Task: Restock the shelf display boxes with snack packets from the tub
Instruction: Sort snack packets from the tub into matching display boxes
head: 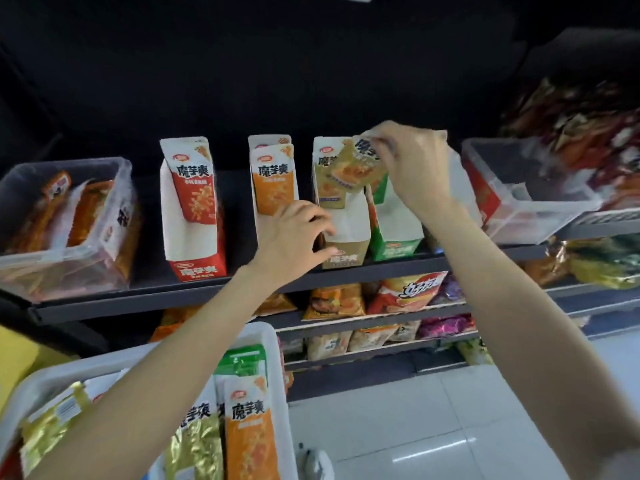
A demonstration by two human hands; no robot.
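Restock partway: right hand (pixel 412 164) pinches a tan foil snack packet (pixel 360 166) above the tan cardboard display box (pixel 346 244), which the left hand (pixel 294 240) grips; white plastic tub (pixel 273 375) below remains stocked.

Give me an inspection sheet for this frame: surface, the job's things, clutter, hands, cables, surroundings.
Surface: dark top shelf carrying the display boxes in a row.
Job's things: red display box, orange display box, tan display box and green display box stand side by side; white tub below left holds more packets.
Clutter: clear bins of mixed snacks at both shelf ends.
Hands: right hand pinches a tan packet above the tan display box; left hand is at that box's front, grip unclear.
Cables: nothing seen.
Surroundings: lower shelves of chip bags, white tiled floor.
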